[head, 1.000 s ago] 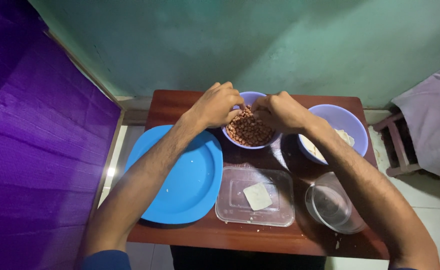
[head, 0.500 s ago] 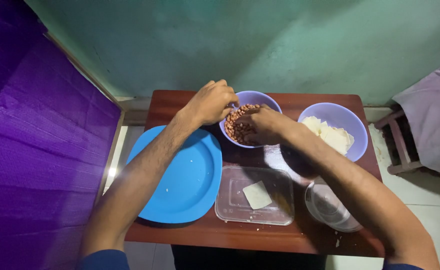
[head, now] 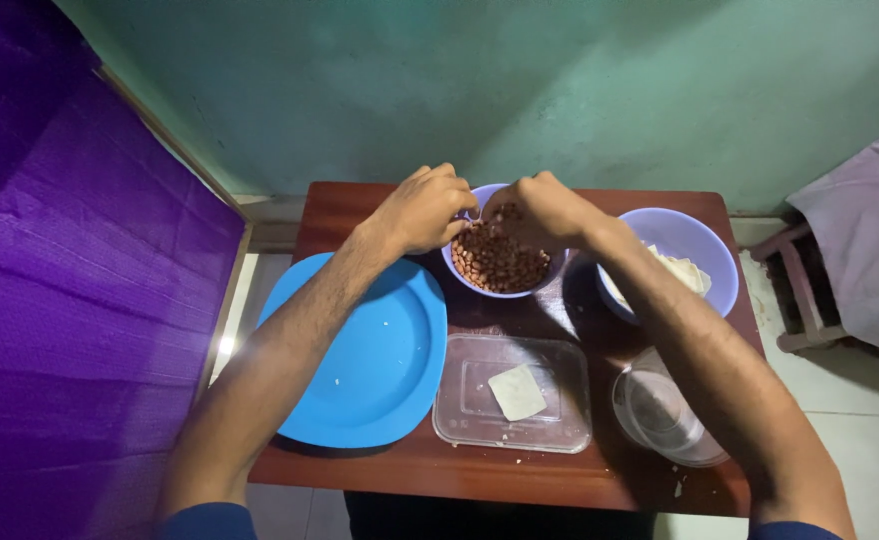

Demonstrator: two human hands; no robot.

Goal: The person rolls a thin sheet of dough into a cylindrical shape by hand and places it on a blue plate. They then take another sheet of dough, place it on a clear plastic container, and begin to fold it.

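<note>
Wooden table (head: 360, 215), green wall behind. Left hand (head: 422, 208) and right hand (head: 540, 208), fingers pinched together, meet over peanut bowl (head: 500, 262); blue plate (head: 375, 355) at 8 o'clock.

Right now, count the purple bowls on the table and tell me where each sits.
2. One purple bowl of brown nuts sits at the back centre under both hands; the other purple bowl sits back right, partly hidden by the right forearm.

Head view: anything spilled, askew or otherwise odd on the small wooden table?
Little stands out. A few pale crumbs dot the blue plate, and small bits lie on the table near its front edge, by the clear tray. Both hands, left hand and right hand, are over the bowl of peanuts, which sits upright.
</note>
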